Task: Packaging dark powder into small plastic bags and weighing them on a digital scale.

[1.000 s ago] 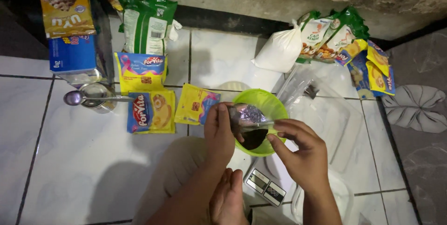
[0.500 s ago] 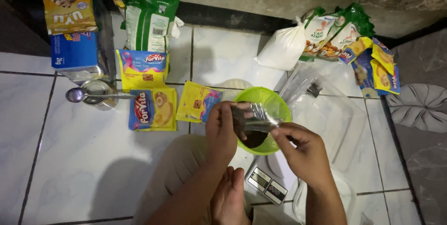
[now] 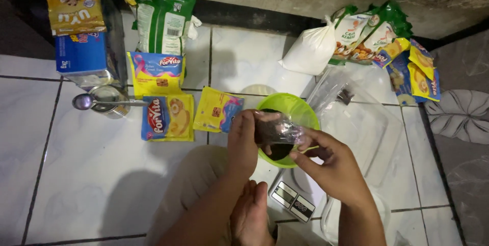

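Note:
My left hand and my right hand both pinch a small clear plastic packet holding dark brown powder. The packet hangs tilted over a lime green bowl that has a dark heap of powder in its bottom. The bowl stands on a small white kitchen scale on the tiled floor. My left hand grips the packet's left end and my right hand its lower right corner.
Yellow and blue sachets lie left of the bowl, beside a tin with a spoon. A blue box, green bags, a white bag and more packets line the wall. A clear plastic container lies at right. My foot is below.
The packet has shifted a little lower and tilted more over the bowl, and my right hand has slid closer along it. The camera view has drifted slightly.

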